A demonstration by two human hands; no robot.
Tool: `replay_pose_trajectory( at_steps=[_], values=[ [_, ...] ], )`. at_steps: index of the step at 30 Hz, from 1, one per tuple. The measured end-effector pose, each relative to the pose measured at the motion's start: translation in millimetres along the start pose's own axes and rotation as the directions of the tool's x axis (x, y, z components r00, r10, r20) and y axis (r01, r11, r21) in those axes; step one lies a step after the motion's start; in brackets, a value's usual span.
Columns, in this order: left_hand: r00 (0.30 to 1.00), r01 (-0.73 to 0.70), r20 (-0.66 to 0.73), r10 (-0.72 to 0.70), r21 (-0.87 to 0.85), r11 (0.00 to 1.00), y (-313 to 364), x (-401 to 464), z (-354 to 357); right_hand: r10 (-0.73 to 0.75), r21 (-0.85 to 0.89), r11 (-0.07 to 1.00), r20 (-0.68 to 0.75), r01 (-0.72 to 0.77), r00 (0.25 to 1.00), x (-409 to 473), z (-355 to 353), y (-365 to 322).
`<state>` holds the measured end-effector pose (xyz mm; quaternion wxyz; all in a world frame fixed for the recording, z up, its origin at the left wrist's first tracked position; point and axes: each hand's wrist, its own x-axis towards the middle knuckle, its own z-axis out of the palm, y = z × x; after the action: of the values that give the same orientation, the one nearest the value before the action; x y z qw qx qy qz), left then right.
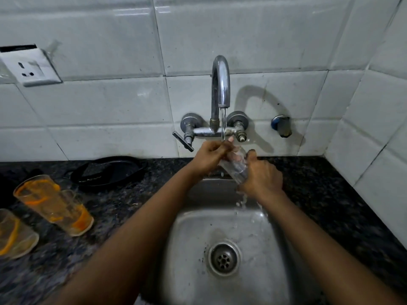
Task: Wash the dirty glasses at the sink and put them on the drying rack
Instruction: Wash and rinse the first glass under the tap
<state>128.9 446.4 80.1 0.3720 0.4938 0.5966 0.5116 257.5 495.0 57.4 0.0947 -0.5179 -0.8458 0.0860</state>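
We hold 1 clear glass (236,165) tilted over the back edge of the sink (193,238), its mouth up under the water stream (223,124) running from the tap (221,84). Our right hand (263,178) has its fingers curled round the lower body of the glass, and our left hand (210,157) has its fingers bent at the rim, the fingertips seemingly reaching into the mouth, though blur keeps us from being sure. Water splashes down just below the right hand into the basin, and the drain (224,258) lies nearer to us, between our 2 forearms.

Left of the left hand, the dark speckled surface (123,208) carries 3 dirty glasses with orange residue: 1 tall glass (45,200), a second glass (77,213) touching it or just behind it, and a third glass (15,234) at the frame's left edge. Beyond them, near the wall, sits 1 black tray (110,173). Right of the right hand the surface runs bare to the tiled corner. Behind both hands, the wall carries 1 lever handle (182,142), 1 separate valve (283,126) to the right and 1 socket (33,68) far to the left.
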Motion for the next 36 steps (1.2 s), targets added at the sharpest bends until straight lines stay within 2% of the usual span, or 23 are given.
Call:
replay_pose_trajectory(
  at_steps=[3, 5, 7, 8, 10, 12, 13, 14, 15, 16, 17, 18, 19, 20, 22, 25, 26, 27, 28, 30, 32, 33, 36],
  values=[
    [0.957, 0.056, -0.291, -0.012, 0.142, 0.988, -7.6, 7.8, 26.3, -0.077, -0.198, 0.979, -0.102, 0.056, 0.992, -12.4, 8.1, -14.9],
    [0.866, 0.064, -0.498, 0.038, 0.185, 0.981, -12.3, 11.1, 36.3, -0.165, -0.218, 0.967, -0.146, 0.131, 0.975, -14.9, 11.4, -18.5],
    [0.828, 0.008, -0.550, 0.106, 0.199, 0.980, -15.9, 12.3, 34.3, -0.204, -0.006, 0.979, -0.076, 0.204, 0.976, -7.7, 9.1, -11.5],
    [0.843, -0.033, -0.525, 0.116, 0.165, 0.986, -16.0, 11.6, 29.5, -0.222, 0.254, 0.944, 0.013, 0.212, 0.975, -3.0, 4.9, -4.9],
    [0.894, -0.096, -0.440, 0.080, -0.013, 0.995, -13.5, 7.5, 21.3, -0.298, 0.749, 0.662, 0.253, 0.009, 0.921, 1.7, -3.4, 9.6],
    [0.925, -0.116, -0.375, 0.056, -0.139, 0.983, -11.0, 2.9, 17.1, -0.370, 0.888, 0.375, 0.407, -0.266, 0.835, 0.1, -7.6, 18.9],
    [0.925, -0.096, -0.378, 0.038, -0.135, 0.986, -11.2, 2.9, 16.9, -0.368, 0.888, 0.328, 0.435, -0.323, 0.821, -1.8, -7.9, 18.3],
    [0.915, -0.056, -0.403, 0.007, -0.110, 0.992, -11.4, 5.5, 17.5, -0.330, 0.879, 0.343, 0.442, -0.330, 0.834, -4.4, -5.6, 14.3],
    [0.900, 0.009, -0.435, -0.033, -0.058, 0.998, -9.8, 8.0, 18.4, -0.255, 0.854, 0.445, 0.408, -0.268, 0.877, -8.4, -2.8, 7.3],
    [0.882, 0.096, -0.464, -0.079, 0.012, 0.995, -7.4, 10.0, 20.1, -0.175, 0.753, 0.641, 0.328, -0.146, 0.928, -11.5, 0.0, -0.8],
    [0.867, 0.177, -0.484, -0.114, 0.086, 0.980, -5.2, 10.9, 22.5, -0.121, 0.535, 0.845, 0.204, -0.007, 0.971, -14.1, 4.3, -9.0],
    [0.853, 0.224, -0.509, -0.120, 0.148, 0.963, -3.7, 11.2, 25.7, -0.113, 0.294, 0.951, 0.061, 0.091, 0.992, -18.2, 7.4, -15.2],
    [0.838, 0.231, -0.537, -0.098, 0.186, 0.955, -3.2, 10.8, 27.6, -0.138, 0.179, 0.973, -0.038, 0.143, 0.990, -20.2, 10.4, -17.0],
    [0.826, 0.206, -0.560, -0.069, 0.184, 0.961, -3.6, 10.6, 27.8, -0.175, 0.195, 0.964, -0.061, 0.184, 0.983, -19.4, 11.1, -15.5],
    [0.832, 0.100, -0.551, -0.060, 0.041, 0.994, -7.2, 8.8, 23.7, -0.251, 0.449, 0.866, 0.005, 0.222, 0.968, -13.0, 5.5, -5.8],
    [0.883, -0.021, -0.454, -0.122, -0.297, 0.955, -9.7, 2.9, 15.8, -0.349, 0.876, 0.467, 0.311, -0.123, 0.884, -4.6, -3.7, 15.1],
    [0.901, -0.020, -0.414, -0.132, -0.343, 0.939, -9.7, 1.6, 14.6, -0.394, 0.902, 0.344, 0.390, -0.260, 0.832, -2.6, -3.0, 20.1],
    [0.912, 0.000, -0.386, -0.136, -0.332, 0.943, -10.1, 1.5, 14.2, -0.411, 0.898, 0.323, 0.417, -0.299, 0.810, -1.9, -1.3, 22.3],
    [0.915, 0.032, -0.379, -0.139, -0.274, 0.961, -10.7, 3.4, 15.0, -0.391, 0.888, 0.369, 0.416, -0.274, 0.821, -3.3, 0.5, 20.7],
    [0.897, 0.150, -0.413, -0.157, -0.050, 0.987, -11.8, 9.9, 18.7, -0.280, 0.733, 0.679, 0.314, -0.044, 0.907, -5.7, 6.2, 10.1],
    [0.875, 0.232, -0.469, -0.119, 0.193, 0.953, -12.7, 14.1, 21.7, -0.184, 0.309, 0.939, 0.082, 0.151, 0.980, -11.4, 9.5, -3.8],
    [0.876, 0.195, -0.480, -0.050, 0.258, 0.946, -11.6, 13.0, 23.6, -0.167, 0.251, 0.954, 0.002, 0.162, 0.986, -11.9, 12.4, -6.6],
    [0.886, -0.019, -0.420, 0.195, 0.388, 0.921, -3.2, 7.7, 29.6, -0.178, 0.604, 0.790, 0.062, 0.105, 0.982, 1.4, 16.8, -4.1]
  ],
)
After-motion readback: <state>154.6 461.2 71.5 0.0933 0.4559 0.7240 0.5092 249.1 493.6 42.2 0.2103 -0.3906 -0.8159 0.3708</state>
